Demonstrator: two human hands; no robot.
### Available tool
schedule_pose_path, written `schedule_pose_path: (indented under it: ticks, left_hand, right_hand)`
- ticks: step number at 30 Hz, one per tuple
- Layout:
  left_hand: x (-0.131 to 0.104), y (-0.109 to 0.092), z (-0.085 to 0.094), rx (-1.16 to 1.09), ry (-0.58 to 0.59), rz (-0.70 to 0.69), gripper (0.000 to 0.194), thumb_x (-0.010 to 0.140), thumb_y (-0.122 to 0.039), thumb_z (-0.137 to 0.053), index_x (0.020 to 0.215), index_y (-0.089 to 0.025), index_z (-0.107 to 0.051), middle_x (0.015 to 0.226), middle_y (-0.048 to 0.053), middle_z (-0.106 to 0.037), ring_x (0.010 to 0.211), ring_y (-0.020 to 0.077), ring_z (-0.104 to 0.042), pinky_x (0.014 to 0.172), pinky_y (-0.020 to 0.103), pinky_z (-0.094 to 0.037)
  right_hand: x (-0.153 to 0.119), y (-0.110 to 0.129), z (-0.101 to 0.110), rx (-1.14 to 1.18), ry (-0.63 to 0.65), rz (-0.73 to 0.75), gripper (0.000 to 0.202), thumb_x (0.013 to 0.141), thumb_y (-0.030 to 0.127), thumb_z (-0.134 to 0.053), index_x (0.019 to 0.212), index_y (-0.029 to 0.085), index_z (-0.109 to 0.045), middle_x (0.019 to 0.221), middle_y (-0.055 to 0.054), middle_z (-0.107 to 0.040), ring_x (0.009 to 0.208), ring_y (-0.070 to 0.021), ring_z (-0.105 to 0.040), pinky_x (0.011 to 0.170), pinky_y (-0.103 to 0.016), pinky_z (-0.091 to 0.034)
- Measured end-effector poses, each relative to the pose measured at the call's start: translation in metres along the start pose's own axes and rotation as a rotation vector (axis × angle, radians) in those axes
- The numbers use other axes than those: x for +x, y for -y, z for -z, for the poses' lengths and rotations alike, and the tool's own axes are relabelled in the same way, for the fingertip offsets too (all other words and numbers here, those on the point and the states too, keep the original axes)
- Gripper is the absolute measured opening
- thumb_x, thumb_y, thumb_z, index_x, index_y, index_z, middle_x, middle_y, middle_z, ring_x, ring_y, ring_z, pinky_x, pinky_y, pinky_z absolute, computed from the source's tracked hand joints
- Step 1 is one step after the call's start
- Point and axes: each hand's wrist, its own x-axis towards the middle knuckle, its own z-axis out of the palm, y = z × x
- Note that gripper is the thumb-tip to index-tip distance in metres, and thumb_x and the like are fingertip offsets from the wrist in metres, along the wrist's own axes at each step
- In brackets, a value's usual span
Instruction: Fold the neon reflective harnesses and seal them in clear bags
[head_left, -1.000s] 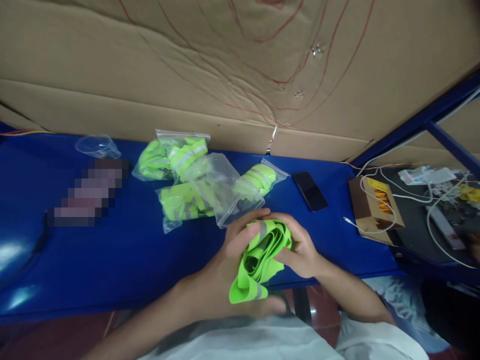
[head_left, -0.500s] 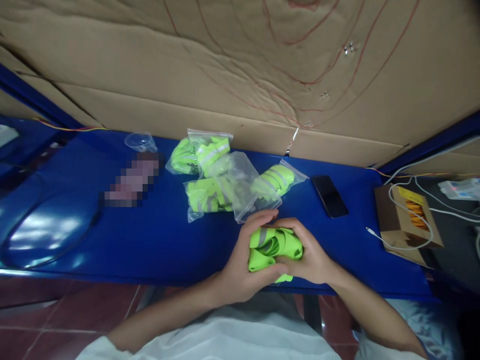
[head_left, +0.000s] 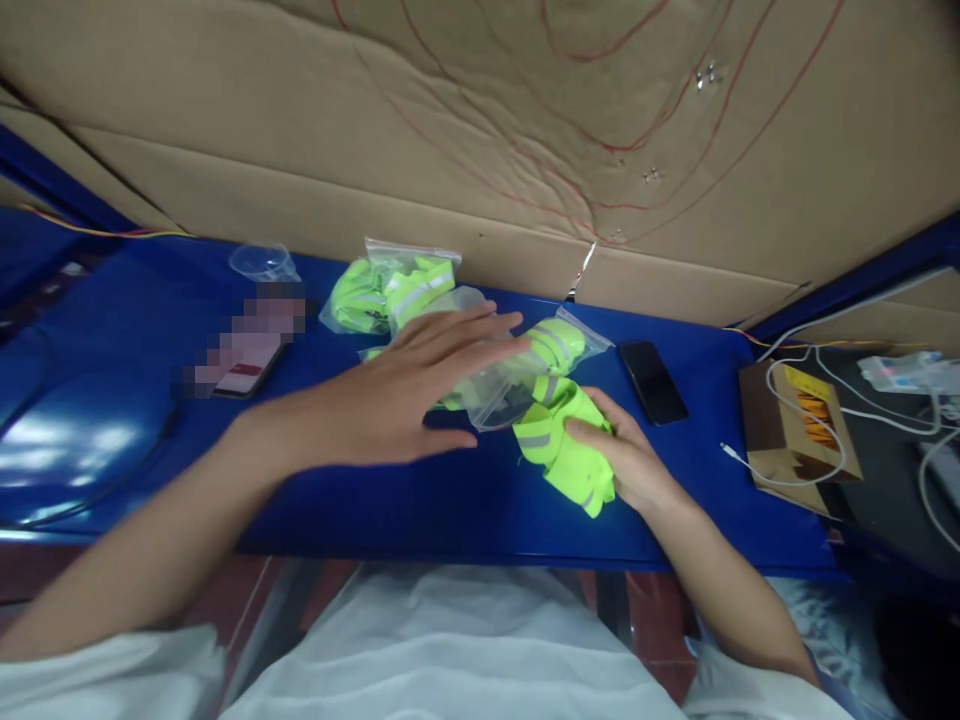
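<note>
My right hand grips a folded neon-yellow reflective strap with grey bands, near the front of the blue table. Fingers spread, my left hand hovers over an empty-looking clear plastic bag and holds nothing. Behind it lie bagged neon straps, with another bag of them at their left. One more bagged strap is right of my left fingertips. A further bag is mostly hidden under my left hand.
A black phone lies right of the bags. Farther right stands an open cardboard box with a white cable over it. A clear cup and a lit phone are at left. Cardboard walls the back.
My left hand has let go of the strap, opened and moved up and left over the bags. The strap, now in my right hand alone, has loosened and hangs lower at one end.
</note>
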Motion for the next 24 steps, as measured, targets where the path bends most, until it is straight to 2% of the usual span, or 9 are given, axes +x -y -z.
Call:
schedule_pose_path:
  ticks: [2, 3, 5, 7, 11, 15, 19, 22, 24]
  left_hand:
    - [0.012, 0.018, -0.008, 0.181, 0.138, 0.022, 0.096, 0.090, -0.019, -0.082, 0.168, -0.019, -0.025, 0.172, 0.016, -0.033, 0.162, 0.0376, -0.027, 0.131, 0.065, -0.022]
    - [0.018, 0.023, -0.016, 0.237, 0.173, -0.004, 0.099, 0.085, -0.020, -0.088, 0.166, -0.017, -0.030, 0.169, 0.018, -0.040, 0.160, 0.0388, -0.032, 0.130, 0.068, -0.019]
    - [0.028, 0.025, -0.030, 0.320, 0.185, -0.032, 0.098, 0.079, -0.028, -0.094, 0.161, -0.016, -0.040, 0.157, 0.021, -0.054, 0.154, 0.0393, -0.043, 0.130, 0.071, -0.015]
    - [0.034, 0.020, -0.040, 0.381, 0.150, -0.029, 0.092, 0.079, -0.037, -0.094, 0.156, -0.015, -0.048, 0.149, 0.024, -0.059, 0.149, 0.0406, -0.048, 0.128, 0.074, -0.015]
    - [0.033, 0.005, -0.050, 0.421, 0.101, -0.024, 0.093, 0.084, -0.047, -0.089, 0.160, -0.016, -0.045, 0.166, 0.024, -0.042, 0.158, 0.0413, -0.033, 0.128, 0.078, -0.008]
    - [0.028, -0.003, -0.068, 0.403, 0.078, -0.061, 0.104, 0.088, -0.062, -0.080, 0.165, -0.009, -0.035, 0.173, 0.021, -0.028, 0.164, 0.0365, -0.023, 0.133, 0.070, 0.004]
    - [0.028, -0.001, -0.088, 0.401, 0.052, -0.067, 0.102, 0.091, -0.056, -0.079, 0.166, -0.005, -0.031, 0.172, 0.021, -0.029, 0.163, 0.0343, -0.027, 0.134, 0.067, 0.006]
    - [0.031, 0.001, -0.096, 0.371, 0.011, -0.084, 0.106, 0.088, -0.049, -0.085, 0.166, -0.006, -0.028, 0.169, 0.022, -0.036, 0.161, 0.0357, -0.031, 0.131, 0.071, 0.011]
    - [0.033, -0.001, -0.097, 0.373, 0.000, -0.109, 0.107, 0.086, -0.040, -0.088, 0.167, -0.008, -0.026, 0.165, 0.023, -0.043, 0.159, 0.0361, -0.035, 0.129, 0.076, 0.009]
  right_hand:
    - [0.006, -0.002, 0.000, -0.016, -0.050, -0.033, 0.046, 0.076, 0.044, -0.094, 0.110, 0.026, -0.069, 0.098, 0.001, -0.078, 0.082, -0.0177, -0.074, 0.072, -0.026, -0.059]
    - [0.009, -0.003, 0.000, -0.022, -0.066, -0.043, 0.046, 0.076, 0.045, -0.094, 0.109, 0.025, -0.070, 0.097, 0.001, -0.078, 0.081, -0.0180, -0.074, 0.071, -0.026, -0.059]
    - [0.011, -0.003, 0.000, -0.022, -0.083, -0.051, 0.047, 0.075, 0.047, -0.094, 0.108, 0.025, -0.070, 0.094, 0.001, -0.078, 0.079, -0.0176, -0.074, 0.069, -0.026, -0.058]
    - [0.012, -0.003, 0.001, -0.017, -0.098, -0.043, 0.047, 0.075, 0.048, -0.094, 0.109, 0.025, -0.069, 0.092, 0.002, -0.077, 0.077, -0.0166, -0.073, 0.067, -0.025, -0.058]
    - [0.014, -0.003, 0.003, 0.023, -0.111, -0.075, 0.050, 0.075, 0.048, -0.094, 0.111, 0.024, -0.069, 0.095, 0.000, -0.077, 0.080, -0.0176, -0.073, 0.071, -0.027, -0.059]
    - [0.017, -0.008, 0.003, -0.064, -0.175, -0.029, 0.057, 0.075, 0.052, -0.092, 0.116, 0.024, -0.065, 0.099, -0.001, -0.075, 0.082, -0.0185, -0.071, 0.073, -0.029, -0.057]
    - [0.018, -0.013, -0.001, -0.299, -0.286, 0.116, 0.062, 0.074, 0.056, -0.089, 0.119, 0.026, -0.059, 0.101, 0.000, -0.071, 0.084, -0.0190, -0.067, 0.072, -0.031, -0.053]
    - [0.018, -0.013, -0.004, -0.364, -0.231, 0.168, 0.052, 0.078, 0.055, -0.086, 0.111, 0.025, -0.058, 0.097, 0.001, -0.068, 0.087, -0.0200, -0.064, 0.073, -0.031, -0.051]
    - [0.018, -0.012, -0.005, -0.402, -0.172, 0.209, 0.042, 0.080, 0.051, -0.084, 0.102, 0.025, -0.059, 0.096, 0.001, -0.065, 0.092, -0.0199, -0.061, 0.078, -0.031, -0.049]
